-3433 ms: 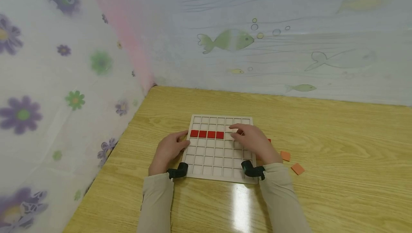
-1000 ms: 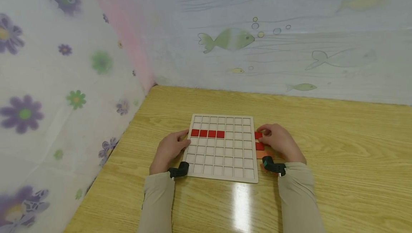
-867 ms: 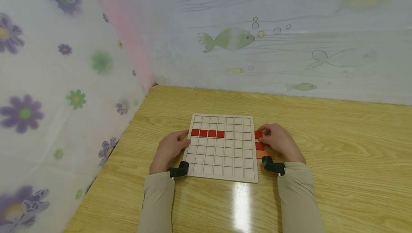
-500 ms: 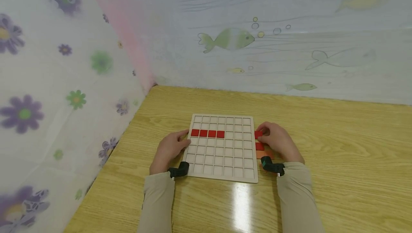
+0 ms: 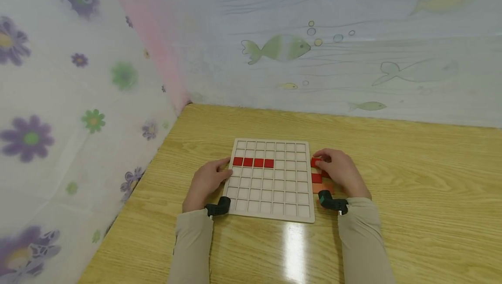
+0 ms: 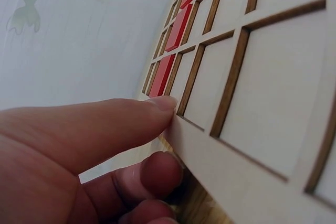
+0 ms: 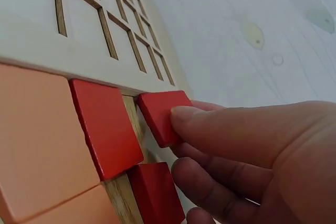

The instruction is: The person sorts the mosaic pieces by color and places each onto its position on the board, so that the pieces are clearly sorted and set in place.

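Observation:
A pale wooden grid board [image 5: 270, 223] lies on the table; four-sided red tiles [image 5: 248, 162] fill several adjoining cells of one row, starting at its left edge. My left hand [image 5: 207, 183] holds the board's left edge, thumb on the rim and fingers curled beside it in the left wrist view. Just past the right edge, my right hand [image 5: 340, 170] pinches a red tile [image 7: 156, 109] between thumb and fingers, tilted up off the table. Under those fingers lies another red tile [image 7: 157, 190], and a further red tile [image 7: 107, 127] sits against the board.
Orange tiles [image 5: 322, 187] lie right of the board, partly behind the right wrist's black camera mount [image 5: 331, 201]. The wood-grain table [image 5: 423, 197] meets a fish-painted wall [image 5: 353, 70] behind and a flower-patterned wall [image 5: 59, 101] at the left.
Earlier my right hand was over the board; it moved right to the loose tiles and has now lifted a red tile slightly. The left hand stayed at the board's edge.

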Available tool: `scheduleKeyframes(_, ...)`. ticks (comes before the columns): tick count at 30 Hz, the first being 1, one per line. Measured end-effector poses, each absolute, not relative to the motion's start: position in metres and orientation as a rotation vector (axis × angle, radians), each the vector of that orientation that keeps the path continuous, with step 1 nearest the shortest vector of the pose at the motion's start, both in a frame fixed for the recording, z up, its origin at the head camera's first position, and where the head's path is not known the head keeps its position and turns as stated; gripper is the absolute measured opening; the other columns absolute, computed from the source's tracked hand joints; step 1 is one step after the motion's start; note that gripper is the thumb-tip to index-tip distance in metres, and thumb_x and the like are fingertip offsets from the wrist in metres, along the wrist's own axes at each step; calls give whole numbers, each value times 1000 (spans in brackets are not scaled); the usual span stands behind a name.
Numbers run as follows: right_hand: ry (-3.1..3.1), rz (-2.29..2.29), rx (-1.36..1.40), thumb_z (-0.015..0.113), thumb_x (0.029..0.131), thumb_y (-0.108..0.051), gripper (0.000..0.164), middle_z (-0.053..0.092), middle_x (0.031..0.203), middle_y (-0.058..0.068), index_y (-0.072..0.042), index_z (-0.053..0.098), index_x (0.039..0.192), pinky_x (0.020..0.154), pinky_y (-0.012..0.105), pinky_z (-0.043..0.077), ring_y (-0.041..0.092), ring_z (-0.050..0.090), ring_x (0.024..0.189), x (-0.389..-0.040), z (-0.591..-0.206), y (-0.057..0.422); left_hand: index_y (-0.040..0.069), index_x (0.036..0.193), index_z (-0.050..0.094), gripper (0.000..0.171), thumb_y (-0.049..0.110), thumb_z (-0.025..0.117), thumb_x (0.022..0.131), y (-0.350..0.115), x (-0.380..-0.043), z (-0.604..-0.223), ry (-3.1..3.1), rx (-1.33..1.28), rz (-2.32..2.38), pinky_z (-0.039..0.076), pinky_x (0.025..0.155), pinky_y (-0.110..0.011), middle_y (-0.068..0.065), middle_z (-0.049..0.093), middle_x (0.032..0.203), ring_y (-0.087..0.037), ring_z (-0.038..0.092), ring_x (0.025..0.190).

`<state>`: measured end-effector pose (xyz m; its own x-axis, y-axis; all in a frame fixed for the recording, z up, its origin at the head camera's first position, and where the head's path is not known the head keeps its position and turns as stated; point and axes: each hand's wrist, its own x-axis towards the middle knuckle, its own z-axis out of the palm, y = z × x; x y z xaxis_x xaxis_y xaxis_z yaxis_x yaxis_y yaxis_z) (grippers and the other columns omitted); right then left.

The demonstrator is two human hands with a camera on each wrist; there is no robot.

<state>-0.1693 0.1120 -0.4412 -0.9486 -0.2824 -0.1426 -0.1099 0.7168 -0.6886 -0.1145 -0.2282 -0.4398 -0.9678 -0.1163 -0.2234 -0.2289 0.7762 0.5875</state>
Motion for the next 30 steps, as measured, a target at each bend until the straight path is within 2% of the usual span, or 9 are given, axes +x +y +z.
scheduleKeyframes(11,2694,-1068,-291,51,90,-27,30,57,109,12,-7,60,112,82,42,39,27,50,95,-170,-439,113,27,130,49,46,33,59,85,-228,-115,-440,2796,-282,948,33,54,-29,-1,49,69,-17,43,58)
scheduleKeyframes(18,2709,-1068,-275,51,90,-29,29,58,105,9,-10,60,110,78,40,39,25,51,91,-173,-440,112,28,130,49,46,33,59,85,-227,-114,-439,2781,-295,981,37,55,-29,-1,52,68,-16,46,52)
scheduleKeyframes(24,2723,-1078,-293,52,90,-30,30,59,102,10,-9,60,110,76,38,40,24,51,88,-173,-440,109,26,130,49,46,33,59,85,-228,-115,-439,2800,-276,938,34,56,-29,-1,50,68,-16,43,57)
scheduleKeyframes(30,2699,-1095,-282,53,89,-31,27,58,97,7,-10,60,104,70,34,39,22,49,82,-173,-438,103,26,130,48,46,32,58,86,-227,-115,-439,2780,-286,982,36,55,-29,-1,51,67,-17,46,54)
